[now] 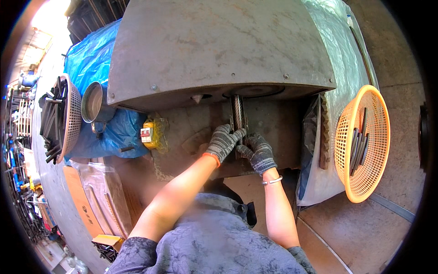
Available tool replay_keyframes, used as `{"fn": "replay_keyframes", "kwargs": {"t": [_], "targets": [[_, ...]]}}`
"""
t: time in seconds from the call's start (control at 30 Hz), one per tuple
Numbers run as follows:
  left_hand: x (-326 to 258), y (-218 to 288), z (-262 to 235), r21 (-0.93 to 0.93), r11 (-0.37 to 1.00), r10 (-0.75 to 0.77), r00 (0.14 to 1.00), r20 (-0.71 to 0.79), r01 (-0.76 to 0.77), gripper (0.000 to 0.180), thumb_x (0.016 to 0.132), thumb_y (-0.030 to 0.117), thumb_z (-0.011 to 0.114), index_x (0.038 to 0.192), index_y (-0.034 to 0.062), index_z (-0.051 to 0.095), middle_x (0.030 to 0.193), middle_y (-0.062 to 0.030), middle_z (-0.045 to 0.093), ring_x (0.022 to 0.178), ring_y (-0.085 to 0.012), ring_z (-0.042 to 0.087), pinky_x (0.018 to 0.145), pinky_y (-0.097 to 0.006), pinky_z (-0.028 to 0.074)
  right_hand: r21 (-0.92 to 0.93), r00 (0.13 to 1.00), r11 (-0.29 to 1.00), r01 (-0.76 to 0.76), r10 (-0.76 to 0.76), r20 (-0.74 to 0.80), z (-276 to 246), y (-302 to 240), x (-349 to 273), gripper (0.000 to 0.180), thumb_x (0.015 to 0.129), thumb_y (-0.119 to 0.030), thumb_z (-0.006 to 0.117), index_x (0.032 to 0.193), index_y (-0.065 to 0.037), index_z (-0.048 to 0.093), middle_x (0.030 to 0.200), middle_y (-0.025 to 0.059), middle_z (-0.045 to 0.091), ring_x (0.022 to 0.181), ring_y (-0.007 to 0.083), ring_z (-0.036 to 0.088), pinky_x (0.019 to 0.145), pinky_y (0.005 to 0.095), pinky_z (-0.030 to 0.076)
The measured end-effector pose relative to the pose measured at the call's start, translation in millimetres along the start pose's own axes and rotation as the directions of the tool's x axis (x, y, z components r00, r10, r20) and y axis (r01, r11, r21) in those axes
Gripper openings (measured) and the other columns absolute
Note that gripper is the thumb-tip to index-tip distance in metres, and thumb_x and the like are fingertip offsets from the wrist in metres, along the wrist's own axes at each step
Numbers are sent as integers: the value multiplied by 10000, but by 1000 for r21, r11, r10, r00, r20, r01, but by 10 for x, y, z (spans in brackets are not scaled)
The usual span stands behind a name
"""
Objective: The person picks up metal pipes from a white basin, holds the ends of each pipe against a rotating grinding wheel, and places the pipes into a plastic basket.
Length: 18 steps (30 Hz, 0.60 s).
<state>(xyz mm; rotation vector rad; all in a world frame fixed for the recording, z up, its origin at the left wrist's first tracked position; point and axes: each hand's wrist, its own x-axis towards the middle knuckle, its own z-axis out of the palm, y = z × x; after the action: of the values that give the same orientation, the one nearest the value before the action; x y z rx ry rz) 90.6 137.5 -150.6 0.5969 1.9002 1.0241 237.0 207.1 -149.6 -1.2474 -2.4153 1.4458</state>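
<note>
Gripping a ribbed, grey metal bar point(238, 114) that stands upright under the overhanging steel top of the machine point(219, 45), both gloved hands close on its lower end: the left hand point(222, 142) from the left, the right hand point(258, 151) just beside and below it. Close overhead sits the machine's front edge, with a dark recess behind the bar. Open floor lies to the right, past an orange basket point(365, 182) of dark rods point(358, 144); a white basket point(70, 118) of parts stands well left.

Shiny metal bar point(237, 114), knitted cloth gloves point(222, 142)
</note>
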Motion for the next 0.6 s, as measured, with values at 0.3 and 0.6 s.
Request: {"fn": "replay_keyframes", "kwargs": {"t": [0.3,0.6], "targets": [[-11,22,-5,2,1000,-25,1000,12,25,473,787,390,731,887,-66,652,804,-218,658,727,-301,606,680,-380,476,-159,1000,987,-25,26,4,-27,-145,12,420,749,-391,748,953,-27,705,983,193,651,927,375,610,820,440,491],[-13,-4,14,-103,995,17,1000,4,-17,433,796,365,729,885,-53,659,781,-202,660,718,-286,601,671,-373,472,-14,997,997,-75,75,-20,23,-73,-7,399,755,-395,738,925,-35,708,987,185,649,932,375,608,814,445,489]]}}
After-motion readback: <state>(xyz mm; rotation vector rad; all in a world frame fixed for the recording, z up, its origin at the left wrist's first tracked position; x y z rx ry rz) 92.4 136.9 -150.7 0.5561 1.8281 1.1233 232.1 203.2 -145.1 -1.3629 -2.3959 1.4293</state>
